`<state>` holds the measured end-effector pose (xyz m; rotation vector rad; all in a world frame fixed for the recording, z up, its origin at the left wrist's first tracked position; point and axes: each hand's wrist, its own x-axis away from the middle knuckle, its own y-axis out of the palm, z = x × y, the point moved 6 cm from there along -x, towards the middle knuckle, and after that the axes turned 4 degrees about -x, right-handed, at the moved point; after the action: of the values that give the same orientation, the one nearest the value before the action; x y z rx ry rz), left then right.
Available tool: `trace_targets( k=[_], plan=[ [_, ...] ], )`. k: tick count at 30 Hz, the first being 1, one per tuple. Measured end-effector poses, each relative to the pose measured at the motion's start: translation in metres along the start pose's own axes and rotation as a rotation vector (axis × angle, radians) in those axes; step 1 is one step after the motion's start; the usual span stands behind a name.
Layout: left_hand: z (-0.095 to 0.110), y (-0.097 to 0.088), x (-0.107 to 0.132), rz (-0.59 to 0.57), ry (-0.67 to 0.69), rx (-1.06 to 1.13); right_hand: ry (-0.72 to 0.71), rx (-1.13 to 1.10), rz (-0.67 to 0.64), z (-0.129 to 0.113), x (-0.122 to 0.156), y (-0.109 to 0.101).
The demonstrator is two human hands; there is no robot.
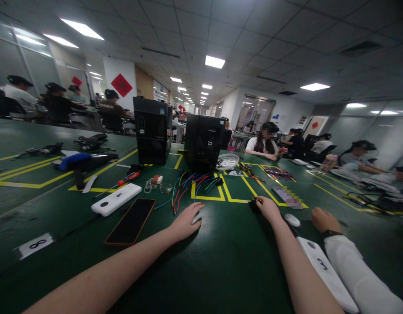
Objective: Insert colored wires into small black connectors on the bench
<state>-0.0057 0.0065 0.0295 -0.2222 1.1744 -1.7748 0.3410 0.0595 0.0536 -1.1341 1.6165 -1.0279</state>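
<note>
My left hand (pixel 187 221) lies low over the green table (pixel 221 266), fingers stretched forward and thumb apart. A pale patch shows between its thumb and fingers; I cannot make out what it is. In front of this hand several red, blue and green wires (pixel 179 194) are spread out. My right hand (pixel 268 208) is closed, its fingertips pinching a small black piece (pixel 253 204) with a bit of yellow. Most of that piece is hidden by the fingers. Two black computer cases (pixel 151 146) stand upright beyond the wires.
A phone (pixel 132 222), a white power bank (pixel 116 199) and a red screwdriver (pixel 129 177) lie at left. Another power bank (pixel 322 264) lies beside my right forearm, near another person's hand (pixel 325 221) and white sleeve. A white basket (pixel 228 161) stands by the cases.
</note>
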Motion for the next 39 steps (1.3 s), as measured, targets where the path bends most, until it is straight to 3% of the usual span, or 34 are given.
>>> trace_targets(
  k=[10, 16, 25, 35, 39],
  plan=[
    [0.001, -0.002, 0.001, -0.013, -0.006, 0.004, 0.023, 0.095, -0.025, -0.006, 0.002, -0.001],
    [0.0, 0.0, 0.0, 0.0, 0.011, -0.013, 0.041, 0.129, 0.025, -0.011, 0.003, -0.001],
    [-0.001, 0.001, 0.0, 0.002, 0.014, -0.023, 0.052, 0.084, 0.039, -0.011, 0.002, 0.002],
    [-0.002, 0.001, 0.0, 0.009, 0.02, -0.03, 0.01, 0.157, -0.167, -0.017, 0.002, 0.004],
    [-0.003, 0.002, 0.0, -0.006, 0.011, -0.028, 0.075, 0.062, -0.226, -0.015, 0.006, 0.005]
  ],
)
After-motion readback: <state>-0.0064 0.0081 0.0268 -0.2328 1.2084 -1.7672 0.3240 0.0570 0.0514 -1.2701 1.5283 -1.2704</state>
